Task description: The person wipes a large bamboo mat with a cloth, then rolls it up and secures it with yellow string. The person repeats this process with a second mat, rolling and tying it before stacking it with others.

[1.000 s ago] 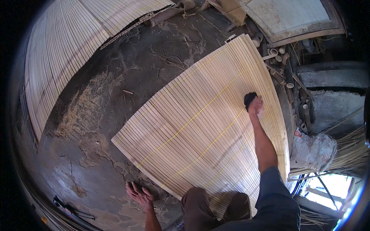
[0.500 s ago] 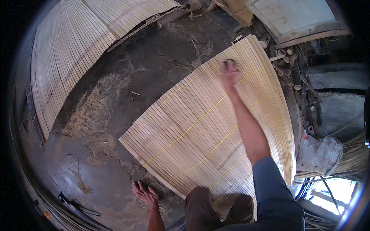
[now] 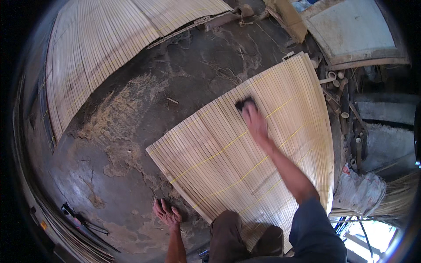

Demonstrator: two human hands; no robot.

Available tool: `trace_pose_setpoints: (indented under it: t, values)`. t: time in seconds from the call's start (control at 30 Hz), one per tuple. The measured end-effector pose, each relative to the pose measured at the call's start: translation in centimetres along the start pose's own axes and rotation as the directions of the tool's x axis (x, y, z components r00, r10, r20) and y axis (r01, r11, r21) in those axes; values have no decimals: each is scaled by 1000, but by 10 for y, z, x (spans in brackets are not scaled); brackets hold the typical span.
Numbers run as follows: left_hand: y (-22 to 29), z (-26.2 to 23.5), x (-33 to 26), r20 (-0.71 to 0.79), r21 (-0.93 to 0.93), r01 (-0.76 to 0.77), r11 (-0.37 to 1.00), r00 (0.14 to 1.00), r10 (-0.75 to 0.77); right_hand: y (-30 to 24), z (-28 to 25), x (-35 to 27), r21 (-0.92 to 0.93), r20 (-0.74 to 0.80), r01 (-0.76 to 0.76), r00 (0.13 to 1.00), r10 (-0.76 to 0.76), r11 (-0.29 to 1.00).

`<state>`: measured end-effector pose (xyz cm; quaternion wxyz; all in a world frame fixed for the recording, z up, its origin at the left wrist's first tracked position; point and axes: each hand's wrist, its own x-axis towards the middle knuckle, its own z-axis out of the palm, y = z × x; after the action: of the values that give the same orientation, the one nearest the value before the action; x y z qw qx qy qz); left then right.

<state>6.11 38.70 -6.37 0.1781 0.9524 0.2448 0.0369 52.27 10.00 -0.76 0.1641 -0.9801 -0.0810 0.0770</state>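
Beneath my right arm lies a slatted bamboo mat (image 3: 206, 149), pale and bound with several yellow cords. My right hand (image 3: 255, 120) is over the mat's far part, closed on a small black pad (image 3: 244, 103) that rests on the slats; blur hides its exact kind. My left hand (image 3: 167, 215) is on the dark floor beside the mat's near left edge, fingers spread, holding nothing. My knees are at the mat's near edge.
Another slatted mat (image 3: 118, 48) stretches across the far left. Cut bamboo tubes (image 3: 337, 83) pile up at the right, by a framed panel (image 3: 351, 30) and a white sack (image 3: 360, 186). A dark tool (image 3: 81, 221) and long strips (image 3: 66, 243) lie at lower left.
My right hand has swept the black pad across the slats, toward the left and nearer me. The whole view has shifted slightly. My left hand stays on the floor.
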Motion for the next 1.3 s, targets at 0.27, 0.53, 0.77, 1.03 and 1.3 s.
trace_pose_setpoints:
  t: [0.27,0.53,0.77,1.03,1.3]
  values:
    - [-2,2,-2,1,38,1,999,1000,-1,-95,52,34,-87,0,227,974,-228,970]
    - [-3,3,-9,42,3,64,998,997,-64,-109,19,-96,79,231,65,970,-82,995]
    - [-2,0,-4,-5,-14,8,1000,1000,-8,-158,69,40,97,86,291,950,-299,952]
    - [-1,5,-3,-12,-1,23,1000,1000,-23,87,-9,-45,-491,125,-156,961,246,857]
    - [0,4,-2,-33,49,-32,998,999,34,130,-34,95,-763,-172,-29,972,-160,646]
